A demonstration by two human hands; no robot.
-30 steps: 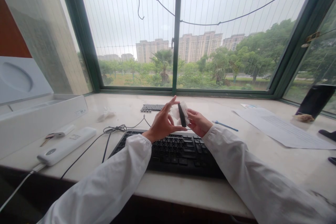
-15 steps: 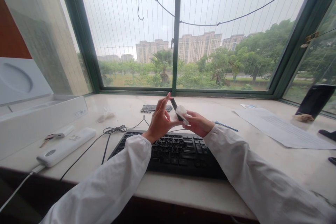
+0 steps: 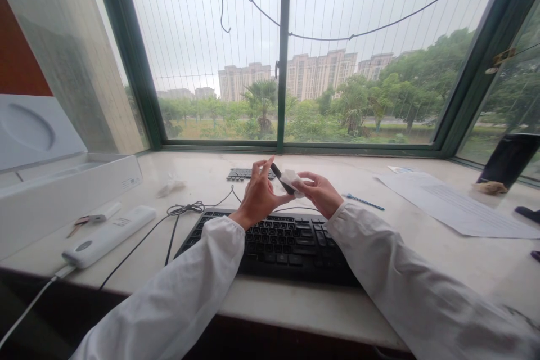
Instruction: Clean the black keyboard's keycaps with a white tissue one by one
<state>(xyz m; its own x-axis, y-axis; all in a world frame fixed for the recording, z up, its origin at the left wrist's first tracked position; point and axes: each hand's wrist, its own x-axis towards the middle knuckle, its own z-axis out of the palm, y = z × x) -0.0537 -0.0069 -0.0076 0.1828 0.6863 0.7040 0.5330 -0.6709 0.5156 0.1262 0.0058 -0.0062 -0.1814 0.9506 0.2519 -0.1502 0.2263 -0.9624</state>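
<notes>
My left hand (image 3: 258, 196) pinches a long black keycap (image 3: 275, 170) at its ends, between the thumb and a raised finger. The keycap is held tilted above the keyboard. In my right hand (image 3: 322, 194) is a crumpled white tissue (image 3: 289, 178), pressed against the keycap's side and hiding part of it. Below both hands lies the black keyboard (image 3: 291, 244), with bare key sockets where keycaps are off. Behind my left hand, several loose keycaps (image 3: 239, 174) stand in rows on the white sill.
A blue cotton swab (image 3: 365, 201) lies right of my hands, near printed paper (image 3: 439, 202). A dark phone-like object (image 3: 510, 160) leans at far right. On the left are a white power bank (image 3: 109, 236), a knotted cable (image 3: 185, 209), crumpled tissue (image 3: 171, 185) and a white box (image 3: 71, 191).
My right hand has shifted the tissue slightly along the keycap. The raised finger of my left hand sits a little lower, and the keycap's tilt has changed slightly.
</notes>
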